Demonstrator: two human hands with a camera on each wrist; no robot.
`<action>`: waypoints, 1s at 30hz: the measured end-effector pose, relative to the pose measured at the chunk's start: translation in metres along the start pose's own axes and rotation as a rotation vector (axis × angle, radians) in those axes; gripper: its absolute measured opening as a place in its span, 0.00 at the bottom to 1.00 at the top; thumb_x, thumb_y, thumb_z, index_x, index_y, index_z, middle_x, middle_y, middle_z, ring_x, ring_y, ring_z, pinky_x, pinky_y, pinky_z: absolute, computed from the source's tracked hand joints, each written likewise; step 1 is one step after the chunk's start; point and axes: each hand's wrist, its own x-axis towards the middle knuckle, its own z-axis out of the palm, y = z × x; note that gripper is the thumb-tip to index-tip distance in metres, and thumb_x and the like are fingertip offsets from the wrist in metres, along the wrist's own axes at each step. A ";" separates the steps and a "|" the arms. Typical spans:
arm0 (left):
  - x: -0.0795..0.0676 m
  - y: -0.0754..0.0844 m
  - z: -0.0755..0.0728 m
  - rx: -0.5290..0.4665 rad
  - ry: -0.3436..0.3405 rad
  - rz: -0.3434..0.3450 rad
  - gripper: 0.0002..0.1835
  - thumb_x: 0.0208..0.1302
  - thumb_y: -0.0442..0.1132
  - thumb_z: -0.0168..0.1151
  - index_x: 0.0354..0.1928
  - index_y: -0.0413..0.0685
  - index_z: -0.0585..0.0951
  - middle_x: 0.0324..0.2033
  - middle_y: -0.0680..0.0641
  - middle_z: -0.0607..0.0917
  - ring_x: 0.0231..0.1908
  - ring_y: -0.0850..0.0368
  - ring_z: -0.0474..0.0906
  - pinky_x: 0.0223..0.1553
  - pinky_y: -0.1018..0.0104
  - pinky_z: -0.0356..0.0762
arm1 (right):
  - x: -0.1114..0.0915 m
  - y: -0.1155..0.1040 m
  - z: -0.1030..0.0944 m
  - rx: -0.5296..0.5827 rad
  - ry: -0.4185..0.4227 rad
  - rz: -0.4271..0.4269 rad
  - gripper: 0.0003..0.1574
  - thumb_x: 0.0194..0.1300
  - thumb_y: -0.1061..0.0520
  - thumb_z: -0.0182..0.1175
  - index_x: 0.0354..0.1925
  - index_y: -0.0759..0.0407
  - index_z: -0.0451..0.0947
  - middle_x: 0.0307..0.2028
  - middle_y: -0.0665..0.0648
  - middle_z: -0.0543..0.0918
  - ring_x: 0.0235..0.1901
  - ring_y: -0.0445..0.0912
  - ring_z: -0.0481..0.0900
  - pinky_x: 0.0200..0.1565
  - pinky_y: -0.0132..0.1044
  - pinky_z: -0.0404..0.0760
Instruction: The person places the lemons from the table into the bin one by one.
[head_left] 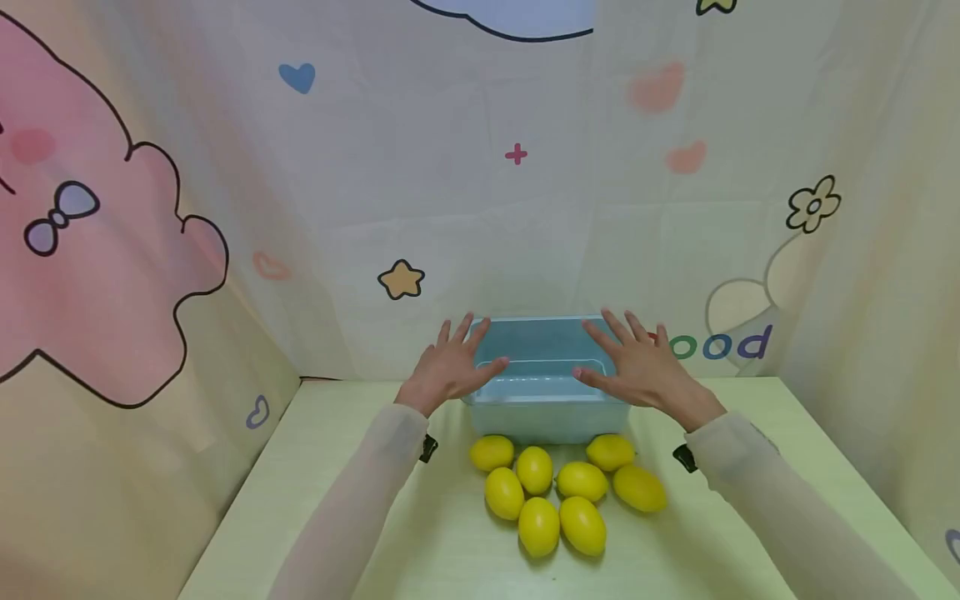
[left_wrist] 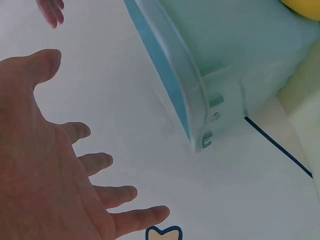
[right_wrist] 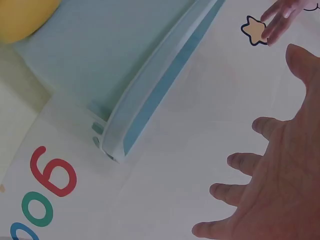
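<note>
A light blue plastic bin (head_left: 551, 421) stands at the back of the table, its open top facing up. My left hand (head_left: 453, 371), fingers spread and straight, is held over the bin's left end; the left wrist view shows its bare palm (left_wrist: 55, 165) apart from the bin's rim (left_wrist: 172, 75). Over the right end is my right hand (head_left: 637, 367), likewise spread, with nothing in its palm (right_wrist: 275, 170) in the right wrist view. Several yellow lemons (head_left: 538, 527) lie loose on the table just in front of the bin, between my forearms.
The pale table (head_left: 330, 467) backs onto a printed curtain (head_left: 450, 183), which rises close behind the bin. More curtain (head_left: 232, 450) hangs along the left side and the right side. A dark wrist strap (head_left: 428, 448) shows under the left sleeve.
</note>
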 end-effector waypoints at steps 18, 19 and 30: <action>0.000 -0.010 0.023 -0.107 0.033 -0.042 0.46 0.67 0.65 0.51 0.79 0.58 0.43 0.79 0.47 0.47 0.75 0.36 0.50 0.67 0.34 0.65 | -0.034 0.001 0.019 0.049 0.048 -0.020 0.55 0.61 0.24 0.53 0.77 0.45 0.51 0.78 0.62 0.48 0.74 0.71 0.46 0.66 0.79 0.41; 0.000 -0.010 0.024 -0.116 0.033 -0.044 0.46 0.68 0.64 0.51 0.79 0.57 0.43 0.78 0.46 0.47 0.75 0.37 0.51 0.67 0.35 0.65 | -0.036 0.000 0.019 0.054 0.049 -0.020 0.56 0.60 0.24 0.54 0.77 0.45 0.52 0.77 0.63 0.49 0.73 0.71 0.47 0.65 0.80 0.43; 0.003 -0.013 0.033 -0.256 0.030 -0.071 0.44 0.69 0.58 0.53 0.78 0.49 0.48 0.76 0.43 0.56 0.73 0.41 0.60 0.72 0.45 0.62 | -0.062 0.002 0.027 0.063 0.045 -0.025 0.59 0.57 0.23 0.57 0.77 0.47 0.52 0.76 0.65 0.53 0.71 0.73 0.52 0.62 0.80 0.52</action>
